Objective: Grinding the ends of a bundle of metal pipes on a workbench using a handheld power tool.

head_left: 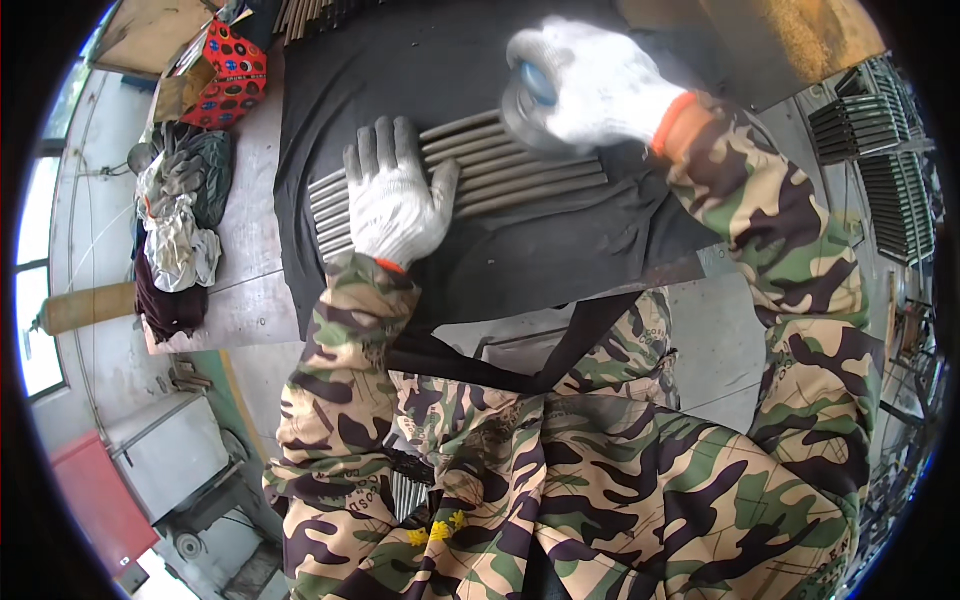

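Held left hand (398, 205) spread on metal rods (535, 176), right hand (598, 85) curled around blurred round object (539, 84); risked scatter from uneven pressure.

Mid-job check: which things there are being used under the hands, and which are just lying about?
In use:
- row of rods, left hand flat across it
- round item, blurred, in the right hand
- black cloth under the rods

Apparently lying about:
- red box
- heap of gloves and rags
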